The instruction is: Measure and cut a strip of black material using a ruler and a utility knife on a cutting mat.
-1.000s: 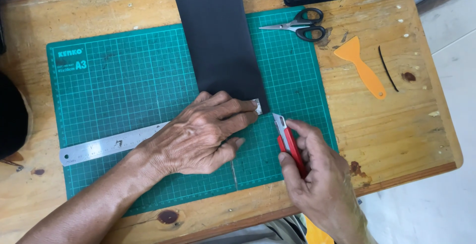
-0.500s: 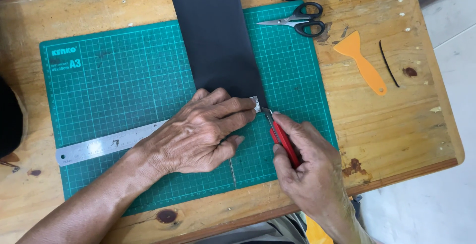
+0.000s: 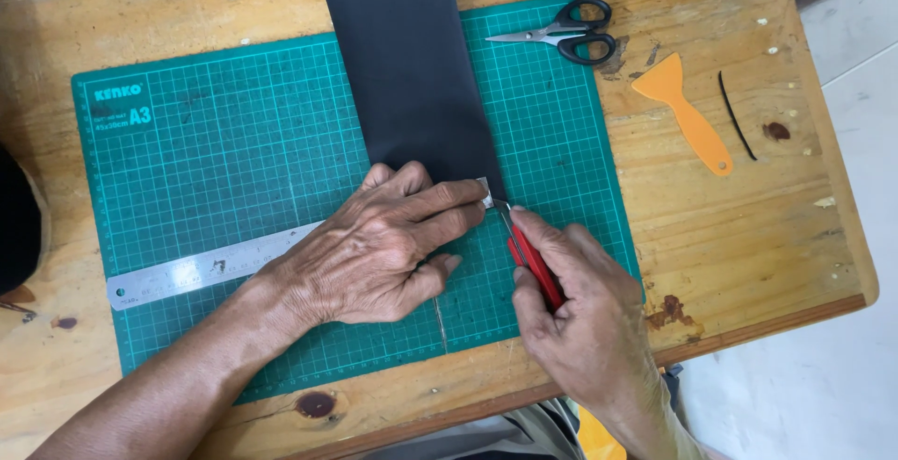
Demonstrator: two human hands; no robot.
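Item: black sheet [image 3: 412,77] — a long dark strip lying flat across the green cutting mat [image 3: 224,142], its far end running off the top of the wooden table [image 3: 748,226], its near end sitting under the fingers of the left hand.

Left hand [image 3: 374,254]: pressing palm-down, fingers spread flat over a steel ruler [image 3: 196,268]; it is bearing down on the ruler, not wrapping around anything. The ruler is running slantwise across the mat, its right end showing at the sheet's right edge.

Right hand [image 3: 585,315]: closing around a red craft knife [image 3: 531,268], the blade tip touching the ruler's end just at the sheet's right-hand corner.

Progress, as judged: the blade is sitting at the very start of the line; no cut is showing across the sheet, so the whole pass along the ruler is looking still to be made.

Also lying on the table — black-handled scissors [image 3: 571,35], an orange scraper [image 3: 683,109], a thin dark sliver [image 3: 736,114].
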